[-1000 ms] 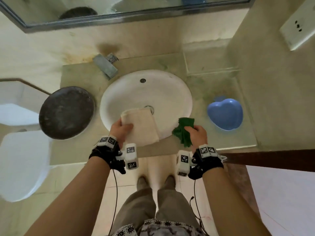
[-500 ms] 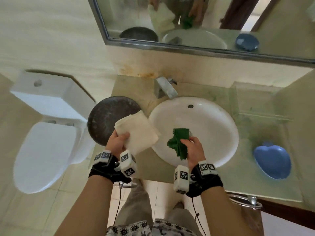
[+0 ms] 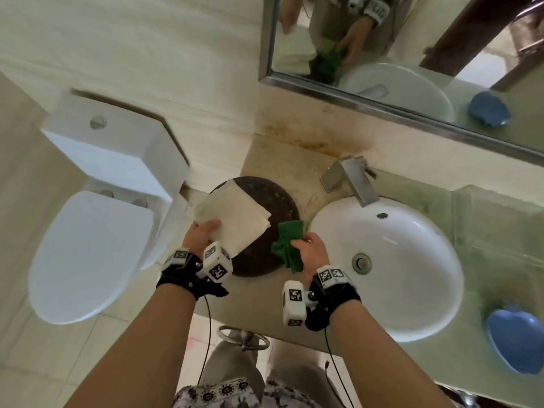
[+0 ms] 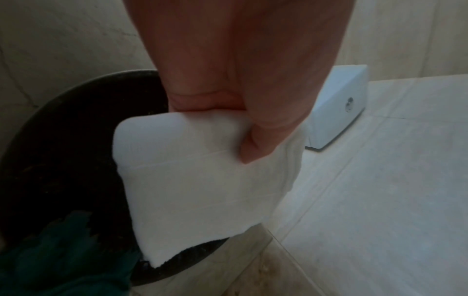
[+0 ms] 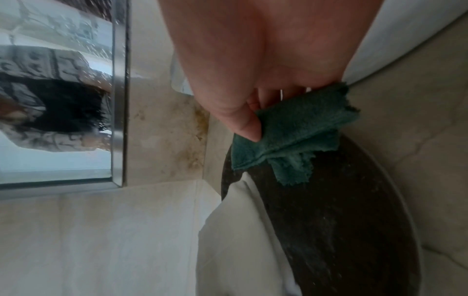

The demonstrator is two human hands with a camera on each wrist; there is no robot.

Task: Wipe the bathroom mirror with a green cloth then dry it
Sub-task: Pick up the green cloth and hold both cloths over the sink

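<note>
My right hand [image 3: 309, 248] pinches a crumpled green cloth [image 3: 288, 245] [image 5: 298, 136] between thumb and fingers, over the counter between the dark round dish and the basin. My left hand [image 3: 200, 235] grips a folded white cloth [image 3: 232, 219] [image 4: 197, 180] that hangs above the dish. The green cloth's edge [image 4: 63, 258] shows at the lower left of the left wrist view. The mirror [image 3: 412, 48] with its steel frame hangs on the wall above the counter, at the upper right, and reflects both hands and cloths. The mirror [image 5: 55, 100] fills the left of the right wrist view.
A dark round dish [image 3: 276, 198] sits on the counter left of the white basin [image 3: 412, 260]. A steel tap [image 3: 350, 181] stands behind the basin. A blue heart-shaped dish [image 3: 515, 337] lies at the right. A white toilet [image 3: 88, 245] stands to the left.
Both hands have carried their cloths leftward, from over the basin to over the dark dish. The view has tilted up and left, so more of the mirror and the toilet shows.
</note>
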